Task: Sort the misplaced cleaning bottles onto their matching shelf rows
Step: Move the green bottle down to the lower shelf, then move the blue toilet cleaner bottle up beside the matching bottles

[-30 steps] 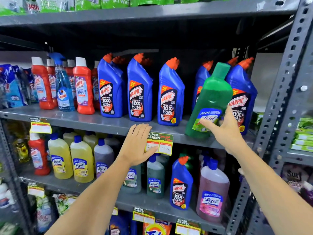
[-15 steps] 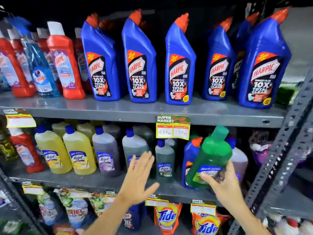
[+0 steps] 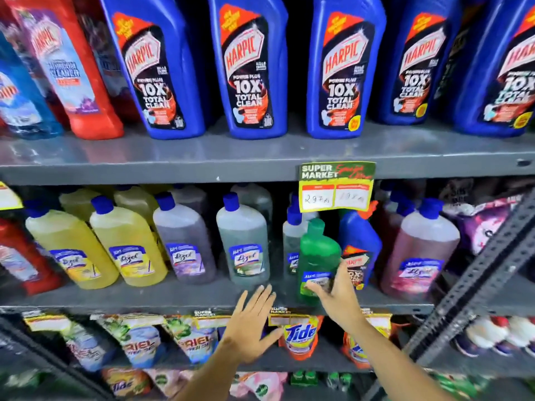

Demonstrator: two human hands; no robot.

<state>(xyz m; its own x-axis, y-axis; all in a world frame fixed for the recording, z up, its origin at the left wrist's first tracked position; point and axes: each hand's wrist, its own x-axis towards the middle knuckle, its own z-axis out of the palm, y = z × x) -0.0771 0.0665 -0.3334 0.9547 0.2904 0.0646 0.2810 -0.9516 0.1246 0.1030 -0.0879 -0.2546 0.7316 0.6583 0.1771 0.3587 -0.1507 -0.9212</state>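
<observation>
Green bottle (image 3: 318, 257) stands upright at the front of the middle shelf (image 3: 173, 298), with the right hand (image 3: 337, 296) at its lower label: fingers spread around the front and thumb up along the bottle's right side. Whether the hand grips the bottle or only rests against it cannot be told, since the palm side is hidden. The left hand (image 3: 252, 328) is flat and wide open, fingers splayed, holding nothing; its fingertips overlap the shelf's front edge just left of the green bottle, and contact is unclear.

Below the hands, blurred detergent pouches (image 3: 301, 335) hang along the lower shelf, partly covered by both forearms.

On the middle shelf, a blue bottle with an orange cap (image 3: 359, 241) stands just behind and right of the green one, half hidden by it and by the thumb. A clear greenish bottle (image 3: 243, 241) is to the left, then a purple one (image 3: 182, 238) and yellow bottles (image 3: 124, 241); a pink bottle (image 3: 419, 244) stands to the right. A price tag (image 3: 335, 186) hangs from the upper shelf (image 3: 202, 157) and covers the tops of the bottles behind it.

Farther up, a row of blue toilet-cleaner bottles (image 3: 249, 68) is cut off at the top edge, with a red bottle (image 3: 72, 68) at the left.
</observation>
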